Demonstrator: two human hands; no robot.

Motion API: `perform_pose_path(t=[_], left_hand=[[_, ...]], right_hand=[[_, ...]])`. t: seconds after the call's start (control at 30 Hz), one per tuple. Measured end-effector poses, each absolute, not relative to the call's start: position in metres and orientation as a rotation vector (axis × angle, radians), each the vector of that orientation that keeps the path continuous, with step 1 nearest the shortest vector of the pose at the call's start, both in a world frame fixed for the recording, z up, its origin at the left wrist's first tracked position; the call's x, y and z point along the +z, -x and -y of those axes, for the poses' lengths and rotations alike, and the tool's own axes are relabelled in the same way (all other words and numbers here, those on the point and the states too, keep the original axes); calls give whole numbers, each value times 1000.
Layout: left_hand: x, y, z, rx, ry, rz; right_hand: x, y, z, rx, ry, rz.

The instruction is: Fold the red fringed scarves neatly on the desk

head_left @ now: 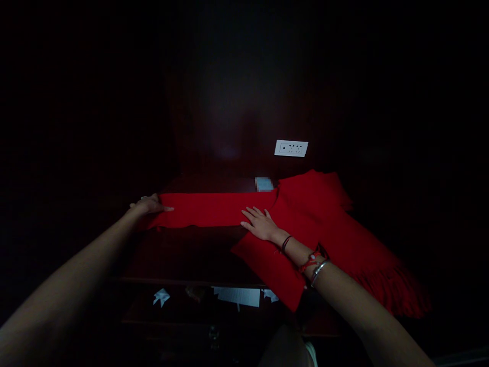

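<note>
A red scarf [217, 209] lies across a dark wooden surface, its left stretch laid out as a long flat band. At the band's left end my left hand [150, 205] grips the cloth, thumb on top and the other fingers mostly out of sight. My right hand [260, 224] rests palm down with fingers spread, pressing where the band meets the wider, bunched part. That wider part spreads to the right and ends in a fringe [405, 290]. Below my right wrist, a red flap hangs over the front edge.
A white socket plate [291, 148] is set in the dark back panel. A small pale blurred item [263, 184] lies behind the scarf. On a lower shelf are a white paper sheet [239, 296] and a crumpled white piece [161, 296]. The surroundings are very dark.
</note>
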State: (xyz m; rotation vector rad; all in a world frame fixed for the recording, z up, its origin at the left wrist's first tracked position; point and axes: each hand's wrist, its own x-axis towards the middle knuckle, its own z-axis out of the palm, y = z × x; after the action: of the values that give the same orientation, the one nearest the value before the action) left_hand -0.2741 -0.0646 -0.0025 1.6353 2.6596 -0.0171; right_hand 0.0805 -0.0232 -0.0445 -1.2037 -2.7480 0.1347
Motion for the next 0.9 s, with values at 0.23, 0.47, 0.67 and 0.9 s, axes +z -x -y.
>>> perform_pose_path(t=[0.23,0.47,0.67,0.9], left_hand=[[24,250,58,110,-1492,-2733],[5,224,34,65,-1564,-2982],[-20,144,5,223,-2051,-2327],[-23,47,0,235,-2287,-1811]], right_hand=[[-42,-83,20,87,1187,2750],[-5,-114,-6,-296,1571,2415],[25,-158,-43,-139,2064,2119],[40,-170,-61,41,2061,2220]])
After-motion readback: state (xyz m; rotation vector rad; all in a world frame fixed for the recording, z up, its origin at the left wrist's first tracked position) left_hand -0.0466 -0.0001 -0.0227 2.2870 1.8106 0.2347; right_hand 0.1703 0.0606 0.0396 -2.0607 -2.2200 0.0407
